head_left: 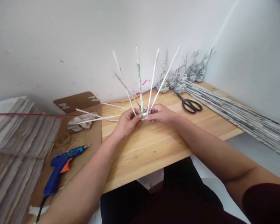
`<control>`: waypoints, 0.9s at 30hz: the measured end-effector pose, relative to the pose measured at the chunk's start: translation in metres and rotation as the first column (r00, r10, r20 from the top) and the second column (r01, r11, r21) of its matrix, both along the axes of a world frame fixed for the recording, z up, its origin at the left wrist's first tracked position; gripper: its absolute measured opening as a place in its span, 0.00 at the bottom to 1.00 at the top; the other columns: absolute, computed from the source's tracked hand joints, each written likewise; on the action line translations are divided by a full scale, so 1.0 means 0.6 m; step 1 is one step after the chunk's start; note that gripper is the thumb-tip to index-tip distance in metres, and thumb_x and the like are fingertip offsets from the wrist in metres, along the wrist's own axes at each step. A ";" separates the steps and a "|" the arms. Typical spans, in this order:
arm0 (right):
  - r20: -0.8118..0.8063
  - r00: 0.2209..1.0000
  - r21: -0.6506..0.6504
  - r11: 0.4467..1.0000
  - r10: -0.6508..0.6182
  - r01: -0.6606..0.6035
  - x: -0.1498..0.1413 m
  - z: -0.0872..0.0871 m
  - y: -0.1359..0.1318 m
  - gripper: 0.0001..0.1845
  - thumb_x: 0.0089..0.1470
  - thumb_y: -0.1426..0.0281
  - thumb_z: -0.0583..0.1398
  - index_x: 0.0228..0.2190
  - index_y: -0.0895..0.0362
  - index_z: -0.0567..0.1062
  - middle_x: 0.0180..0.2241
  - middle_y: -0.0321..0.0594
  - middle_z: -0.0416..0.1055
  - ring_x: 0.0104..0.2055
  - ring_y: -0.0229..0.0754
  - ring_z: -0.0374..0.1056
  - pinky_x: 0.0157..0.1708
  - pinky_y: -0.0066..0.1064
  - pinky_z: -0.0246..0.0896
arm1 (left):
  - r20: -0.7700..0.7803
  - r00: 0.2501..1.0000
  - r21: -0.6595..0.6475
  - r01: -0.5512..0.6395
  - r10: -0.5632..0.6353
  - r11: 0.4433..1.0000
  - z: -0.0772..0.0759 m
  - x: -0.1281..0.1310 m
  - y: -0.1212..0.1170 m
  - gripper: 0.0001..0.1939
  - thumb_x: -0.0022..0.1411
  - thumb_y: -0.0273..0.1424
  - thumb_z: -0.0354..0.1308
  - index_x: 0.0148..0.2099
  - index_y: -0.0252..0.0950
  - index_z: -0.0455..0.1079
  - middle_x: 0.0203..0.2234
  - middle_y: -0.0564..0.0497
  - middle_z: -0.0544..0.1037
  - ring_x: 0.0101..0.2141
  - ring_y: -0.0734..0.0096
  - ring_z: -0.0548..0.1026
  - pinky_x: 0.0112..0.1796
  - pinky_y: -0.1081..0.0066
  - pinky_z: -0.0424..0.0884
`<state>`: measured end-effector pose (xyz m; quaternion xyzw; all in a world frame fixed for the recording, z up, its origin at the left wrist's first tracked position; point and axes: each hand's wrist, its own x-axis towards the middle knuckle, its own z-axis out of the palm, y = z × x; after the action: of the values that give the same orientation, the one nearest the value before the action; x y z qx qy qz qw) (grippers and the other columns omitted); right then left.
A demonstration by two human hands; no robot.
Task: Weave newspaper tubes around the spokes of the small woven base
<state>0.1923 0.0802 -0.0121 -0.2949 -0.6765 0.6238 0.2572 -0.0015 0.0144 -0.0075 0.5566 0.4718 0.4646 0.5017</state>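
Observation:
Between my two hands, just above the wooden table, is a small weave of rolled paper sticks (140, 90). Several sticks stand up from its base and fan outward, and others stretch out to the left. My left hand (128, 122) pinches the left side of the base, thumb in front. On the right side, my right hand (159, 114) grips the base with fingers and thumb closed. The two thumbs almost meet at the front. Fingers and thumbs hide much of the base.
Black scissors (191, 105) lie at the right, beside a bundle of long paper sticks (235, 115). Several small woven paper pieces (181, 83) stand by the wall. At the left are a blue glue gun (60, 169), a crumpled cloth (80, 122) and stacked sheets (21, 155). A red cord (37, 115) runs behind.

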 end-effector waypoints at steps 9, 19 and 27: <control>0.026 1.000 -0.031 0.999 -0.009 0.010 -0.002 -0.002 -0.002 0.16 0.39 0.65 0.71 0.27 0.60 0.73 0.20 0.33 0.71 0.23 0.33 0.66 0.23 0.23 0.60 | -0.086 0.996 -0.006 -0.013 0.012 1.000 -0.003 -0.003 0.003 0.23 0.48 0.46 0.70 0.38 0.33 0.74 0.28 0.52 0.77 0.27 0.73 0.73 0.31 0.72 0.73; -0.003 1.000 -0.058 0.998 -0.006 0.005 -0.003 -0.002 -0.011 0.14 0.43 0.68 0.69 0.30 0.60 0.72 0.21 0.30 0.69 0.24 0.31 0.65 0.24 0.22 0.59 | -0.037 0.997 -0.040 -0.071 0.070 0.997 0.000 0.003 -0.005 0.23 0.45 0.46 0.72 0.36 0.34 0.73 0.28 0.53 0.77 0.28 0.72 0.73 0.32 0.71 0.75; 0.015 1.000 -0.026 1.000 -0.005 0.005 0.000 -0.002 -0.012 0.20 0.41 0.65 0.72 0.36 0.61 0.76 0.24 0.33 0.72 0.25 0.33 0.67 0.24 0.23 0.60 | -0.144 0.987 0.111 -0.057 0.073 0.992 -0.004 -0.002 0.002 0.14 0.53 0.39 0.65 0.34 0.33 0.73 0.23 0.53 0.75 0.24 0.73 0.71 0.29 0.72 0.68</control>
<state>0.1922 0.0732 -0.0133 -0.3044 -0.6694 0.6299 0.2499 -0.0025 0.0157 -0.0097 0.5997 0.5000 0.4628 0.4197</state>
